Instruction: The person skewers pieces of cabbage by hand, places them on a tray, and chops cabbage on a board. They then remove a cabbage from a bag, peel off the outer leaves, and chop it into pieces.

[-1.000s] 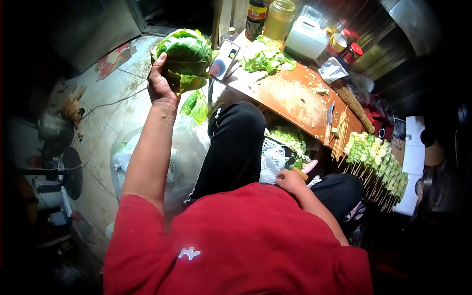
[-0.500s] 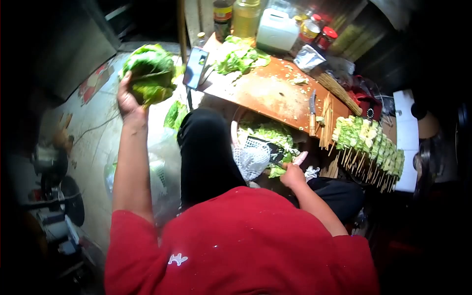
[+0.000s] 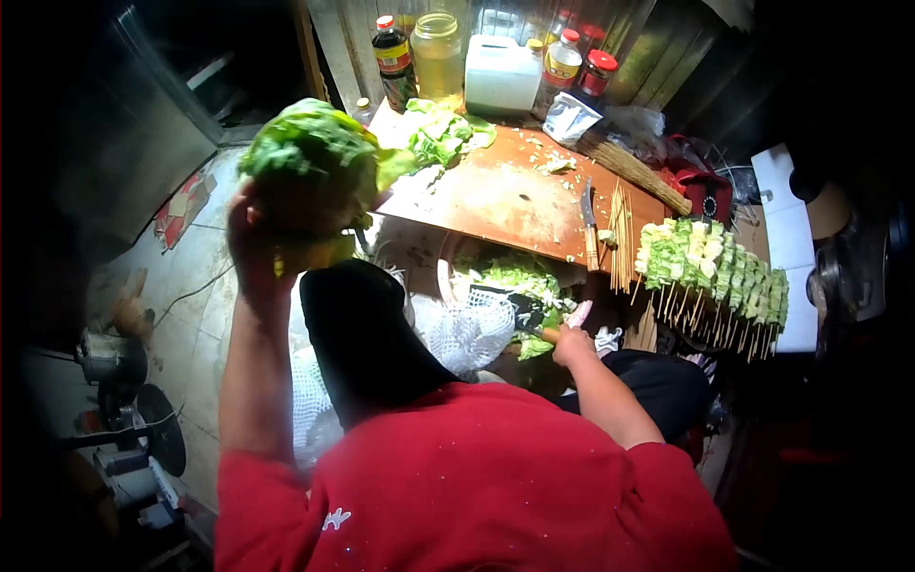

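Note:
My left hand (image 3: 255,243) is raised at the left, its fingers wrapped round the shadowed underside of a leafy green head of lettuce (image 3: 315,143). Low over a container of cut leaves (image 3: 515,272), my right hand (image 3: 574,345) grips the wooden handle of a cleaver (image 3: 519,310). The dark blade lies among the green scraps, partly hidden by them. White netting (image 3: 467,329) bunches up beside the blade, near my knee.
On the wooden board (image 3: 505,200) lie loose lettuce leaves (image 3: 443,133), a small knife (image 3: 590,224) and bare sticks (image 3: 621,234). Bottles and a white jug (image 3: 500,76) line the back. Skewered greens (image 3: 710,272) are stacked at the right; a fan (image 3: 160,429) stands lower left.
The lettuce in my left hand has come nearer and slightly right, covering the phone seen earlier. My right hand stays low with the cleaver. The view has shifted a little.

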A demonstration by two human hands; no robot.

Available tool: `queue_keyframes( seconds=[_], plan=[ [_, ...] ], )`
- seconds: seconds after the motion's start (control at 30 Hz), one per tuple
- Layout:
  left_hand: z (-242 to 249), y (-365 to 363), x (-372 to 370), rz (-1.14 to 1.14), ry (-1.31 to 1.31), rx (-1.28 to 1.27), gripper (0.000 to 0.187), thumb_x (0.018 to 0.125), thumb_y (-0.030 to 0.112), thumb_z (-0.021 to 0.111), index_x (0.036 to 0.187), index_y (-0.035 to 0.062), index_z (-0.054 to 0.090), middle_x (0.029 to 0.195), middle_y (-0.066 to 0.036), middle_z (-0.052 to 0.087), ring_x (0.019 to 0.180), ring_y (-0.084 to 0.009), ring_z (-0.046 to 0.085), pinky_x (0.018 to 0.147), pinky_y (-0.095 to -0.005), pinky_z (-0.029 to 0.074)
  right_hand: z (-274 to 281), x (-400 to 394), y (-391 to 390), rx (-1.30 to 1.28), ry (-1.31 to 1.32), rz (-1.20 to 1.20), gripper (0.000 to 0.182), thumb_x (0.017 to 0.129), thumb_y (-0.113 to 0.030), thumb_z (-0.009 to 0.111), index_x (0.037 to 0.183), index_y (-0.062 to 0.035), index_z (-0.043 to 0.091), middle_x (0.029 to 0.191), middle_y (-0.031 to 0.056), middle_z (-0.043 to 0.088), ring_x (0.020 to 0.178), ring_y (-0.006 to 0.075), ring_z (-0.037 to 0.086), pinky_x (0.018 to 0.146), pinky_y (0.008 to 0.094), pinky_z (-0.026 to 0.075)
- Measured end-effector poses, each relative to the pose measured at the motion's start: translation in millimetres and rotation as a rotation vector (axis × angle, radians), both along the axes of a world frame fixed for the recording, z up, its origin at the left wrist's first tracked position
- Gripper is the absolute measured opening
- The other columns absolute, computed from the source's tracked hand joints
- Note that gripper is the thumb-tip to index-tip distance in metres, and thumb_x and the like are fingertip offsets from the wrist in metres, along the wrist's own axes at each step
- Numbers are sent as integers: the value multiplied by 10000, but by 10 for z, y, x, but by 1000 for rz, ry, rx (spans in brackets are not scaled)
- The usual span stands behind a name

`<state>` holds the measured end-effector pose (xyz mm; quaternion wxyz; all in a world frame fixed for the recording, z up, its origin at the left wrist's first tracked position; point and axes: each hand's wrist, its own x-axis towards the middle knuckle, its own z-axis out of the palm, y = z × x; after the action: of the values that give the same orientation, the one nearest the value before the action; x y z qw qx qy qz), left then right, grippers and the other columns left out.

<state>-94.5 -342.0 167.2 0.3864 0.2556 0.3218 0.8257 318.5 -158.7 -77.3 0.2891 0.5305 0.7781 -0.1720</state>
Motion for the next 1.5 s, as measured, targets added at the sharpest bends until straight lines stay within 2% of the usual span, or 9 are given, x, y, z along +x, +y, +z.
queue_keyframes(
  seconds=[0.23, 0.4, 0.53, 0.57, 0.73, 0.87, 1.03, 1.17, 1.5],
  plan=[
    [-74, 525, 305, 39, 50, -376, 565, 769, 225, 679, 1265, 28, 495, 1133, -127, 576, 1021, -236, 586, 900, -377, 496, 38, -118, -13, -111, -85, 135, 368, 779, -190, 637, 1120, -53, 637, 1163, 136, 637, 1078, 283, 622, 899, 386, 491],
    [-198, 1000, 390, 57, 603, -752, 823, 621, 220, 834, 1289, -82, 462, 1081, -146, 632, 967, -194, 617, 837, -293, 504, 643, -276, -127, -119, 28, 147, 326, 717, -181, 594, 988, -23, 683, 1013, 183, 682, 971, 305, 661, 823, 390, 521],
    [-446, 1417, 480, 56, 1246, -956, 792, 586, 234, 818, 1274, -9, 509, 1063, -149, 642, 946, -252, 626, 828, -335, 505, 1148, -394, -114, -28, 94, 252, 285, 706, -195, 579, 900, -23, 698, 935, 194, 690, 897, 328, 674, 775, 409, 528],
    [-428, 1481, 570, 48, 1362, -1086, 855, 550, 404, 810, 1299, 110, 521, 1192, -174, 565, 1096, -326, 571, 940, -410, 474, 1328, -391, -117, -18, 84, 298, 282, 706, -196, 578, 896, -25, 697, 932, 196, 689, 894, 327, 673, 773, 410, 528],
    [-584, 1751, 877, -92, 1572, -1158, 788, 591, 363, 774, 1294, 161, 479, 1238, -183, 458, 1190, -355, 446, 962, -411, 441, 1732, -223, -9, 14, 38, 239, 275, 684, -192, 579, 878, -26, 682, 886, 191, 686, 888, 329, 665, 775, 421, 523],
    [-844, 1907, 926, -95, 1576, -1042, 839, 623, 346, 762, 1359, 147, 414, 1261, -170, 442, 1193, -348, 442, 1005, -391, 395, 1909, 69, 110, -16, 210, 153, 334, 699, -263, 590, 911, -21, 680, 844, 201, 672, 825, 378, 648, 741, 441, 514],
    [-1203, 2111, 740, -59, 1573, -871, 976, 586, 372, 853, 1390, 108, 366, 1402, -167, 381, 1262, -333, 425, 1044, -387, 385, 2072, 260, 159, -390, 639, -385, 189, 699, -129, 667, 812, 1, 588, 690, 55, 585, 594, 139, 565, 557, 288, 471],
    [-1287, 2088, 483, -4, 1418, -870, 975, 564, 305, 874, 1379, 71, 393, 1432, -234, 326, 1285, -381, 400, 1081, -387, 356, 1923, 315, 97, -914, 1085, -754, 262, 705, -70, 647, 950, -8, 578, 804, 33, 567, 642, 126, 569, 569, 250, 467],
    [-1368, 2000, 556, -159, 1329, -851, 851, 651, 337, 837, 1338, 40, 432, 1315, -221, 470, 1195, -387, 476, 1011, -414, 396, 1376, -620, -69, -16, 1169, -283, 193, 812, -110, 596, 983, -25, 574, 781, 27, 588, 707, 96, 549, 660, 268, 466]
  ],
)
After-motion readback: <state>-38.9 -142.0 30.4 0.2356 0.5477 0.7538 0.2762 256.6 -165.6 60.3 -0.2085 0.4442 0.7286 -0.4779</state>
